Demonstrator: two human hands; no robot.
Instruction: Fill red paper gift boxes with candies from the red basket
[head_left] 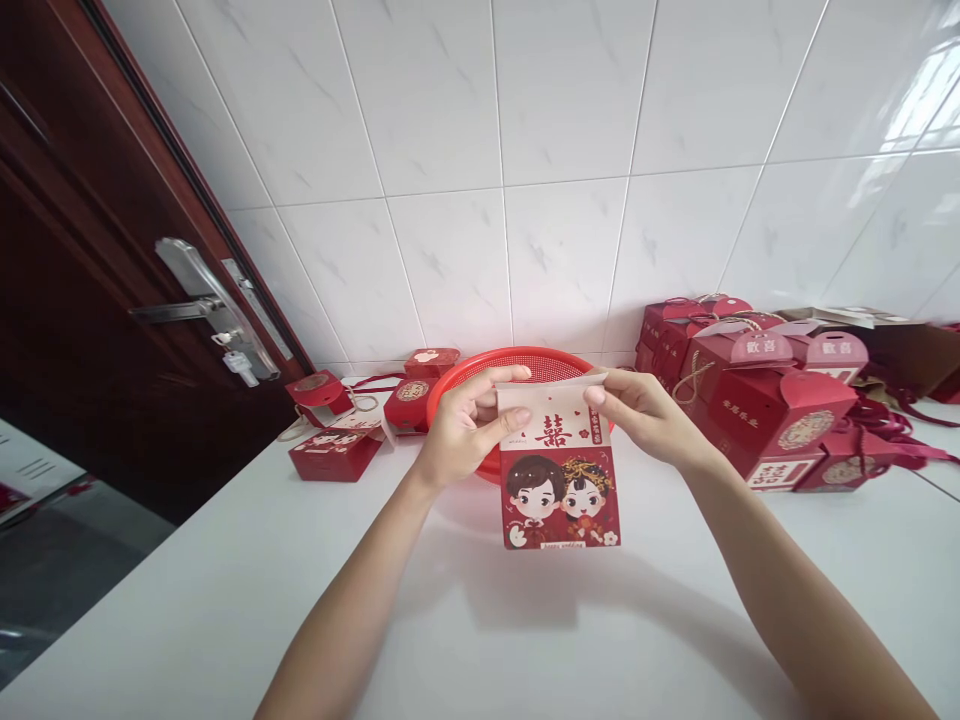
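Observation:
A red and white paper gift bag (pixel 559 480), printed with two cartoon figures and a red double character, hangs upright above the white table. My left hand (pixel 480 420) grips its upper left edge, thumb on the front and fingers behind. At the upper right corner my right hand (pixel 637 410) pinches the rim between thumb and fingers. The bag's top edge looks pressed nearly flat, and its inside is hidden. Right behind the bag and my hands sits a red plastic basket (pixel 517 357), partly covered by them.
Several red gift boxes (pixel 780 400) with rope handles are stacked at the right, beside dark red ribbons (pixel 885 430). More small red boxes (pixel 335 455) stand at the left. A tiled wall (pixel 562 250) bounds the white table (pixel 420 640); a dark door (pixel 97 250) is at left.

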